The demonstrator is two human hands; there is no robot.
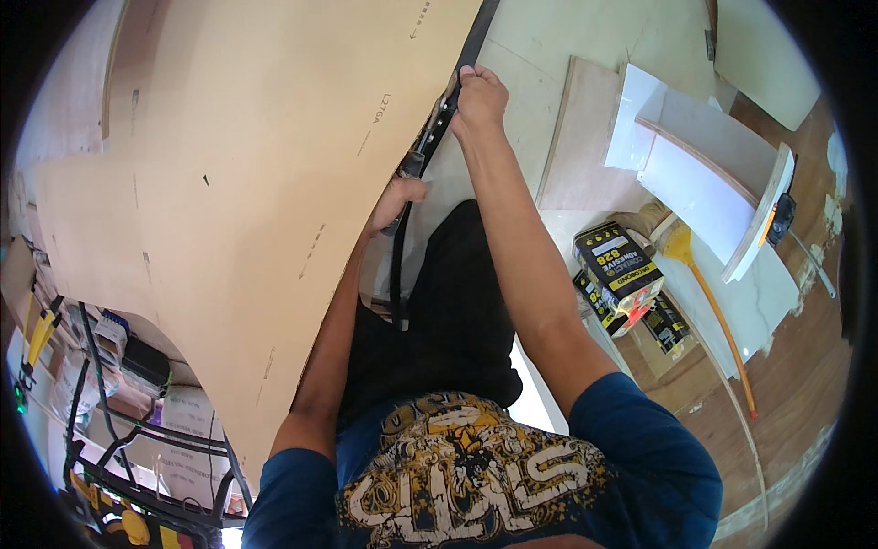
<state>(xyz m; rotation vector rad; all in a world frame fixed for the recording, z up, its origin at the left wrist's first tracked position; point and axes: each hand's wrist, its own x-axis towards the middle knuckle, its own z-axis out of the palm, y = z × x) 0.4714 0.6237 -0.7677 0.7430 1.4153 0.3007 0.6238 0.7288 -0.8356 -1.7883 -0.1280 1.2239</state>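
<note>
A large tan sheet (229, 174) with printed marks on its face rises on my left, its near right edge slanting up and away. Along that edge runs a long black strip (476, 41). My right hand (482, 101) is closed on the strip at the edge, thumb on top. Lower on the edge, my left hand (399, 199) is wrapped round a dark-handled metal tool (412, 165), whose kind I cannot make out. Part of this hand is hidden behind the sheet. A curved black length (397, 274) hangs below it, in front of my trousers.
To the right stand black-and-yellow adhesive tins (618, 265), a yellow funnel-like piece with an orange stick (718, 311), and a white curved panel piece (704, 174). A wooden board (585, 137) lies behind them. Black tubular frames (137, 439) and tools crowd the lower left.
</note>
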